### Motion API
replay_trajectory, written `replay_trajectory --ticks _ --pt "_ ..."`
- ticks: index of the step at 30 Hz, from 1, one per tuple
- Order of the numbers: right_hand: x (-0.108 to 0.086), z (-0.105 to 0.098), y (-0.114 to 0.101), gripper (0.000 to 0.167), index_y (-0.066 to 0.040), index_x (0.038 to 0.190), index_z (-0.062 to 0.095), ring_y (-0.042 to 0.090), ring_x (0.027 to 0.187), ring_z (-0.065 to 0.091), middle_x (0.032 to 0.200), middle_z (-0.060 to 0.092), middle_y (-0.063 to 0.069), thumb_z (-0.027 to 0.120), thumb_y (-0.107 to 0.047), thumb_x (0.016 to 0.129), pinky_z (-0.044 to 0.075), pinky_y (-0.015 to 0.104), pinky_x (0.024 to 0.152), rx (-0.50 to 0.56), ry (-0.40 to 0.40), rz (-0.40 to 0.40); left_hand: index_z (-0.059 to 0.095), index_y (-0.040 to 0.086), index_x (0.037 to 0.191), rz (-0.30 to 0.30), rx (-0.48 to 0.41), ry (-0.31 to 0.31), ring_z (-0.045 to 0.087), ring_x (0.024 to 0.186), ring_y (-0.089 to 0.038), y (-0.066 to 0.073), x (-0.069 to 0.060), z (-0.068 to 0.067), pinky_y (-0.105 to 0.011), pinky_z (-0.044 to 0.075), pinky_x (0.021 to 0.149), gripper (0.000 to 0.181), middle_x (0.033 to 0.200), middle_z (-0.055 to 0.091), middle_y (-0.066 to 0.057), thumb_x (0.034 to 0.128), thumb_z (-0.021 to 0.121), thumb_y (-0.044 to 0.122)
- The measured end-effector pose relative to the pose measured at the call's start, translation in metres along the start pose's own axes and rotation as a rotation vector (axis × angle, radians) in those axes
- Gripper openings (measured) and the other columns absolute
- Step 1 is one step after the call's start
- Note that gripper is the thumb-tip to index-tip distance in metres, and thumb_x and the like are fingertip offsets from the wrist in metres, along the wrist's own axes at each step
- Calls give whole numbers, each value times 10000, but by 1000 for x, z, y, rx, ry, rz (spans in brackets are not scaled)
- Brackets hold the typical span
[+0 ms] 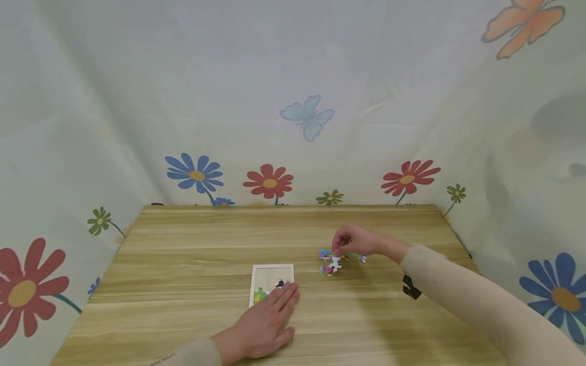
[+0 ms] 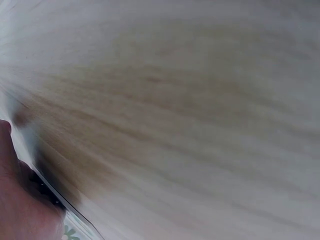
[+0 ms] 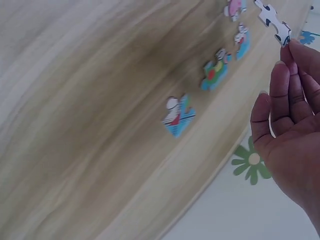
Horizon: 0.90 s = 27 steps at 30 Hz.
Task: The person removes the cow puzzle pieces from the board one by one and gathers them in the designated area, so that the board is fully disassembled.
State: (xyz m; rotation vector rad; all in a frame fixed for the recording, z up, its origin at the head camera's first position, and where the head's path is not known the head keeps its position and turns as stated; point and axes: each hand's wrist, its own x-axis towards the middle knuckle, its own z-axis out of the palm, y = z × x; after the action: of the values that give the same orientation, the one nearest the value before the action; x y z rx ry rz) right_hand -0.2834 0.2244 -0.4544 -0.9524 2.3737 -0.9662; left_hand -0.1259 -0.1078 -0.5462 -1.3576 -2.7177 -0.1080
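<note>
My left hand (image 1: 265, 320) lies with straight fingers over the lower right part of a white-framed puzzle tray (image 1: 273, 266). A green and yellow puzzle piece (image 1: 259, 295) shows inside the tray; the hand covers the rest of that corner. Above the table, my right hand (image 1: 359, 240) pinches a jigsaw piece (image 3: 272, 22) between thumb and fingertip, its pale side facing the right wrist camera. Several loose colourful pieces lie beneath, among them a blue one with a white figure (image 3: 178, 115) and a green and red one (image 3: 216, 72). Only part of the left hand (image 2: 25, 205) enters the left wrist view.
Both hands work at a wood-grain table (image 1: 183, 284). A fabric backdrop (image 1: 229, 101) with printed flowers and butterflies rises behind and at both sides. A black object (image 1: 411, 287) sits at the right sleeve.
</note>
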Motion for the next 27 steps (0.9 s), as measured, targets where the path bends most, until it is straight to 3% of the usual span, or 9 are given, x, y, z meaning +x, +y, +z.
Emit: replay_trajectory --ticks 10,27 --pt "-14 8 21 48 -79 938 735 88 793 600 878 704 -44 753 -56 976 530 247 730 -74 -6 106 336 -51 1625 -4 -20 -31 278 1588 -324 -2 -1 -6 -440 309 1266 707 1715 271 -221 1107 434 420" --pt "-22 27 29 88 -100 907 717 83 772 563 832 664 -49 759 -57 972 499 262 705 -174 111 80 334 -57 1623 13 -20 -16 288 1583 -340 -2 -1 -2 -456 328 1254 717 1711 277 -232 1105 435 428"
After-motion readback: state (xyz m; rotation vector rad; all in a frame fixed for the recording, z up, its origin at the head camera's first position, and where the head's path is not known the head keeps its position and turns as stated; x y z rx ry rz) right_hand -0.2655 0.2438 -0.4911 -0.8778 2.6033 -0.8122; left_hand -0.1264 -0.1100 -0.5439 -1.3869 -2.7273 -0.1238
